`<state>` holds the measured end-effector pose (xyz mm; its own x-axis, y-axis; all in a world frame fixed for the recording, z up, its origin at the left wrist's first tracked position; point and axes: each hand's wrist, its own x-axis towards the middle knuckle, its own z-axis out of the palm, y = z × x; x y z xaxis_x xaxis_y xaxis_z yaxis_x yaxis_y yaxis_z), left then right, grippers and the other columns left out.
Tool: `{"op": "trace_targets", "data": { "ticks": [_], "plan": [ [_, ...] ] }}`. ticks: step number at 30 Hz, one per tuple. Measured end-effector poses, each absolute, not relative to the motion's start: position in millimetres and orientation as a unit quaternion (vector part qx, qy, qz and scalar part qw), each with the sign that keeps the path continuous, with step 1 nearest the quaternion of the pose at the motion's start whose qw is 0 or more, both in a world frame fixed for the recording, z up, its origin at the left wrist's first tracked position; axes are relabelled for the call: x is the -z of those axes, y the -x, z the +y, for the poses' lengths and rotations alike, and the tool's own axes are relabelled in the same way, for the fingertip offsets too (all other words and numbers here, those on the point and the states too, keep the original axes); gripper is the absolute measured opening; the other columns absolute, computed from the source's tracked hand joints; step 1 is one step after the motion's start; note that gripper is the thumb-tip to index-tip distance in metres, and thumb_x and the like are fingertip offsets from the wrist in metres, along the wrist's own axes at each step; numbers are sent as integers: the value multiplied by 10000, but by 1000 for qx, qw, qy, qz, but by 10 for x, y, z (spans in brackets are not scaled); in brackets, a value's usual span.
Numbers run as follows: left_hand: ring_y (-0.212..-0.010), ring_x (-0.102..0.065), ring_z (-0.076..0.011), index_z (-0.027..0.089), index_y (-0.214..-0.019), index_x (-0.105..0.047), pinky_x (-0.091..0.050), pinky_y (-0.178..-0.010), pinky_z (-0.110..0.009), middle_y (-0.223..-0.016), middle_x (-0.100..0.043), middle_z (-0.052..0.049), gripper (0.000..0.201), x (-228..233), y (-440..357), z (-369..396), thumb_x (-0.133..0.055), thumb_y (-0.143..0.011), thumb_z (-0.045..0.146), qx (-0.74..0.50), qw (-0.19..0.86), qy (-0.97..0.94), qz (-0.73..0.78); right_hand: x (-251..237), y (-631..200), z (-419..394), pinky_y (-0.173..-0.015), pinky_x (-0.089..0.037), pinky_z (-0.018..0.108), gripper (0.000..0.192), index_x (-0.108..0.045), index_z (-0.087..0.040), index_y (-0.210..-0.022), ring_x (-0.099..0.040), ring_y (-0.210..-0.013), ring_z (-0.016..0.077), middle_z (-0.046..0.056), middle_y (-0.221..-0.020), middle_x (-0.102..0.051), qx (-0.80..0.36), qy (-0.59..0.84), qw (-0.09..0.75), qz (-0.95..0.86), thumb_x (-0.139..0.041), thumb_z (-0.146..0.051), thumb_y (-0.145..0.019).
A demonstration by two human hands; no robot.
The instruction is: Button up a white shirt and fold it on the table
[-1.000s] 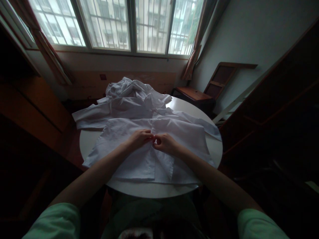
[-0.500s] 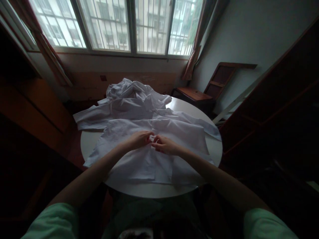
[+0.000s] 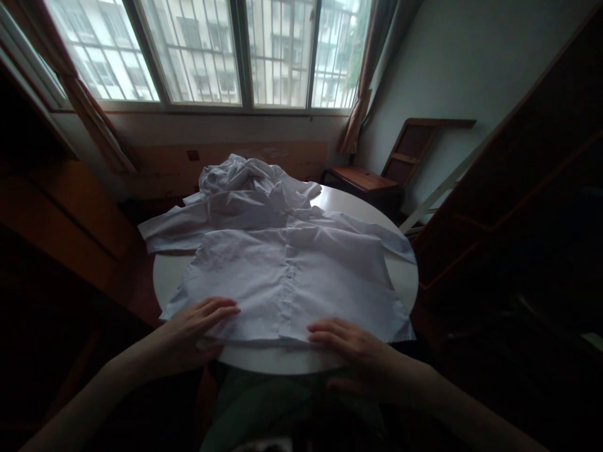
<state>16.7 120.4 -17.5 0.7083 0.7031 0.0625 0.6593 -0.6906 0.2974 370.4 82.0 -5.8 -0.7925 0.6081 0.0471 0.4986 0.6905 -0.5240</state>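
Note:
A white long-sleeved shirt [image 3: 254, 263] lies spread on the round white table [image 3: 282, 364], its button placket running down the middle and its hem close to the table's near edge. At the left part of the hem, my left hand [image 3: 200, 326] rests with fingers stretched out over the cloth. My right hand [image 3: 353, 348] lies on the hem to the right of the placket, fingers extended and thumb apart, lower down. Neither hand visibly grips the cloth. Both sleeves reach out sideways behind the shirt's body.
Crumpled white cloth [image 3: 249, 172] is heaped at the far side of the table. Beyond it are a barred window [image 3: 202, 56] and tied curtains [image 3: 89, 113]. A wooden chair [image 3: 367, 179] stands at the back right, with dark furniture [image 3: 509, 188] along the right.
My hands were together at the placket in the middle of the shirt. They have moved apart and toward me, down to the hem. The shirt's lower front now lies flatter.

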Motion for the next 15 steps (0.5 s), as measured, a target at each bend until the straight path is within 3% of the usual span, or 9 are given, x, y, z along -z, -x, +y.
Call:
{"op": "trace_targets", "data": {
  "ticks": [3, 7, 10, 15],
  "plan": [
    [-1219, -407, -213, 266, -1340, -334, -397, -988, -330, -1358, -399, -69, 619, 230, -12, 1085, -489, -753, 146, -86, 93, -914, 384, 144, -4022, 805, -972, -367, 396, 566, -422, -169, -1221, -372, -1188, 244, 126, -1288, -416, -160, 363, 87, -914, -589, -121, -682],
    [-1259, -359, -239, 262, -1341, -343, -385, -1005, -366, -1388, -369, -59, 686, 342, 55, 1059, -517, -692, 129, -76, 51, -917, 388, 394, -4250, 833, -885, -435, 383, 483, -474, -116, -1108, -446, -1053, 230, 144, -1149, -487, -19, 403, 109, -909, -462, 16, -643],
    [-1236, -397, -210, 246, -1273, -448, -393, -1003, -340, -1348, -434, -46, 654, 449, 55, 1105, -451, -657, 24, -74, 20, -913, 401, 584, -4283, 878, -790, -472, 336, 337, -509, -109, -1028, -482, -923, 205, 131, -1003, -532, 74, 390, 129, -909, -408, 14, -731],
    [-1129, -514, -165, 265, -1191, -546, -436, -953, -279, -1224, -566, -19, 493, 474, 75, 1133, -397, -776, 45, -55, -3, -921, 386, 687, -4294, 915, -656, -465, 275, 226, -536, -131, -910, -487, -768, 172, 95, -849, -547, 135, 348, 158, -914, -355, -32, -817]
  ]
}}
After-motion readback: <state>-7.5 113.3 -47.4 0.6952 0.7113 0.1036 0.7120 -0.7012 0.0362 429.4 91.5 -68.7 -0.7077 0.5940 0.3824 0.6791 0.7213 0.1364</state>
